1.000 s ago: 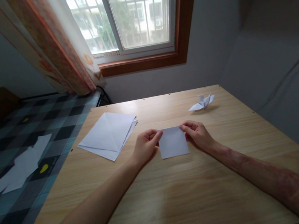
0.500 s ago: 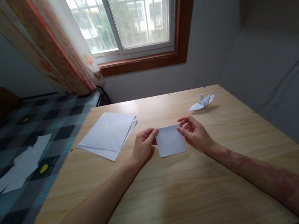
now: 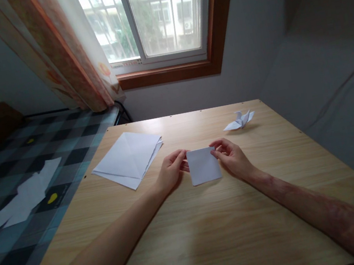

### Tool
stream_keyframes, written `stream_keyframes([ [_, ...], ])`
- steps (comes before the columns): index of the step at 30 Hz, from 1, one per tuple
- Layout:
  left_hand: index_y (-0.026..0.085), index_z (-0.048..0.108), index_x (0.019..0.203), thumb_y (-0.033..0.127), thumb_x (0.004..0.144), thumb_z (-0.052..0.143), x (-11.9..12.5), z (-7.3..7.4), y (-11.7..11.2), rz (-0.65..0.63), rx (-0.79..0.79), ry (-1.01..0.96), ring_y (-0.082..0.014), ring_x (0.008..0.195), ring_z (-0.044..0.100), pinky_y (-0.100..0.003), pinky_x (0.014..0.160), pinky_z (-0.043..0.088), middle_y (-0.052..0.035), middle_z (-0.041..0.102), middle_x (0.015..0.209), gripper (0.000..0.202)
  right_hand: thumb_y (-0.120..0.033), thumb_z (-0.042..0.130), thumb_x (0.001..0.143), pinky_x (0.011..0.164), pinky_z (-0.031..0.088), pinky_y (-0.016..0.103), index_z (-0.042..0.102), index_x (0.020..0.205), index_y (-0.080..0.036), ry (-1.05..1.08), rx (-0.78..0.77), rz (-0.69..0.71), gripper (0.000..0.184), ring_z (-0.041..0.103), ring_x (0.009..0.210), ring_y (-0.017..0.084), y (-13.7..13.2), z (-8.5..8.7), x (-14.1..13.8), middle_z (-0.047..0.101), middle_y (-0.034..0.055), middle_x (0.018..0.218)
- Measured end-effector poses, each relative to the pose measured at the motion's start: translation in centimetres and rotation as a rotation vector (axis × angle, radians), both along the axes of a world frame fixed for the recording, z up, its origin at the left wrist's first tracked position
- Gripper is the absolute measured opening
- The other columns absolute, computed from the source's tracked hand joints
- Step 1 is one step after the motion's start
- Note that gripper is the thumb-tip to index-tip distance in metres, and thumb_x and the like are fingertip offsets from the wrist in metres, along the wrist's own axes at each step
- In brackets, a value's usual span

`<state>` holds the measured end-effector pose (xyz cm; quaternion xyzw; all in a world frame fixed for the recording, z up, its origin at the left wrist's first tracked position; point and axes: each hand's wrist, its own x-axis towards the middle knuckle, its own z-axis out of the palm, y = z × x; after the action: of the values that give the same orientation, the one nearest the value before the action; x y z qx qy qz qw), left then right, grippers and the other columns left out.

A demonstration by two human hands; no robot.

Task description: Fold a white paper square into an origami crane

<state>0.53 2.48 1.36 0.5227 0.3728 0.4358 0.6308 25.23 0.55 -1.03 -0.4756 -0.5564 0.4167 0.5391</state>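
Note:
A small white paper square (image 3: 204, 166), seemingly folded, is held up over the middle of the wooden table, slightly tilted. My right hand (image 3: 231, 155) pinches its upper right corner, thumb in front and fingers behind. At the left edge is my left hand (image 3: 171, 169), its thumb tip by the upper left corner and its fingers curled at or just behind the edge. How firmly the left fingers grip is hard to see. Beyond my right hand stands a folded white paper crane (image 3: 240, 120).
Large white paper sheets (image 3: 130, 156) lie stacked on the table (image 3: 194, 238) to the left. White paper strips (image 3: 26, 194) rest on the checked bed (image 3: 12, 264) beside it. Behind the table are a window (image 3: 166, 16) and a curtain (image 3: 72, 55).
The paper square has shifted slightly right and turned a little. My left thumb has slipped from its face to the corner. The crane and sheets have stayed put.

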Motion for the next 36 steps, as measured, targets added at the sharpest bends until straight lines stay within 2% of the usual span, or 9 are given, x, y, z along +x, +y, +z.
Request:
stream_keyframes([
  [8, 0.013, 0.081, 0.099, 0.056, 0.09, 0.084, -0.3, -0.5, 0.3, -0.06, -0.022, -0.048, -0.0179, 0.08, 0.075, -0.027, 0.074, 0.061, -0.0108, 0.081, 0.098, 0.044, -0.049, 0.083, 0.091, 0.065, 0.044, 0.029, 0.072, 0.11, -0.024, 0.106, -0.016, 0.04, 0.033, 0.06, 0.068, 0.017, 0.3, -0.8, 0.1, 0.066, -0.0029, 0.075],
  [17, 0.013, 0.082, 0.1, 0.057, 0.093, 0.082, -0.4, -0.7, 0.4, -0.08, -0.012, -0.054, -0.0178, 0.08, 0.075, -0.027, 0.075, 0.061, -0.0116, 0.082, 0.103, 0.045, -0.055, 0.082, 0.089, 0.065, 0.047, 0.031, 0.07, 0.111, -0.025, 0.109, -0.06, 0.046, 0.039, 0.064, 0.07, 0.019, 0.3, -0.7, 0.3, 0.069, -0.0007, 0.08],
  [21, 0.014, 0.08, 0.102, 0.056, 0.091, 0.084, -0.2, -0.6, 0.4, -0.06, 0.0, -0.026, -0.0161, 0.077, 0.074, -0.026, 0.072, 0.061, -0.0094, 0.081, 0.098, 0.044, -0.06, 0.08, 0.089, 0.063, 0.047, 0.031, 0.068, 0.112, -0.026, 0.072, -0.097, 0.038, 0.043, 0.062, 0.068, 0.02, 0.3, -0.7, 0.3, 0.069, 0.0, 0.081],
  [25, 0.015, 0.078, 0.106, 0.048, 0.088, 0.088, 0.0, -0.2, 0.0, -0.049, 0.034, -0.038, -0.0129, 0.071, 0.07, -0.024, 0.068, 0.057, -0.0057, 0.079, 0.091, 0.039, -0.059, 0.08, 0.089, 0.059, 0.044, 0.03, 0.068, 0.111, -0.027, 0.077, -0.103, 0.044, 0.041, 0.059, 0.064, 0.019, 0.1, -0.7, 0.4, 0.067, -0.0011, 0.077],
  [29, 0.015, 0.075, 0.112, 0.047, 0.09, 0.088, 0.1, 0.1, -0.5, -0.102, 0.069, -0.003, -0.014, 0.071, 0.071, -0.025, 0.069, 0.057, -0.0047, 0.079, 0.085, 0.041, -0.056, 0.077, 0.093, 0.055, 0.043, 0.029, 0.068, 0.114, -0.026, 0.038, -0.101, 0.039, 0.038, 0.058, 0.061, 0.019, 0.0, -0.4, 0.3, 0.066, -0.0012, 0.076],
  [31, 0.015, 0.073, 0.115, 0.049, 0.089, 0.09, 0.1, 0.1, -0.6, -0.132, 0.084, 0.023, -0.016, 0.072, 0.074, -0.027, 0.07, 0.058, -0.0066, 0.081, 0.088, 0.046, -0.051, 0.076, 0.095, 0.064, 0.052, 0.033, 0.069, 0.117, -0.026, -0.052, 0.001, -0.006, 0.034, 0.067, 0.077, 0.022, -0.1, -0.1, 0.1, 0.073, 0.0041, 0.095],
  [33, 0.015, 0.073, 0.115, 0.051, 0.087, 0.092, 0.1, 0.1, -0.6, -0.133, 0.099, 0.039, -0.0169, 0.072, 0.076, -0.028, 0.071, 0.06, -0.0084, 0.082, 0.092, 0.05, -0.044, 0.076, 0.096, 0.089, 0.059, 0.042, 0.072, 0.119, -0.026, -0.209, 0.185, -0.088, 0.03, 0.07, 0.111, 0.029, -0.4, 0.3, 0.0, 0.072, 0.0101, 0.127],
  [35, 0.015, 0.073, 0.114, 0.052, 0.086, 0.093, 0.0, 0.1, -0.6, -0.117, 0.105, 0.041, -0.0168, 0.072, 0.076, -0.028, 0.071, 0.061, -0.0084, 0.082, 0.091, 0.051, -0.039, 0.075, 0.098, 0.111, 0.053, 0.052, 0.072, 0.122, -0.027, -0.384, 0.349, -0.147, 0.028, 0.06, 0.136, 0.033, -0.9, 0.8, -0.2, 0.064, 0.012, 0.144],
  [36, 0.015, 0.074, 0.113, 0.051, 0.086, 0.094, 0.0, 0.0, -0.6, -0.111, 0.106, 0.037, -0.0167, 0.073, 0.076, -0.028, 0.071, 0.061, -0.008, 0.082, 0.091, 0.05, -0.038, 0.074, 0.099, 0.114, 0.051, 0.054, 0.071, 0.124, -0.027, -0.447, 0.395, -0.144, 0.027, 0.059, 0.137, 0.034, -1.2, 1.0, -0.3, 0.065, 0.0125, 0.142],
])
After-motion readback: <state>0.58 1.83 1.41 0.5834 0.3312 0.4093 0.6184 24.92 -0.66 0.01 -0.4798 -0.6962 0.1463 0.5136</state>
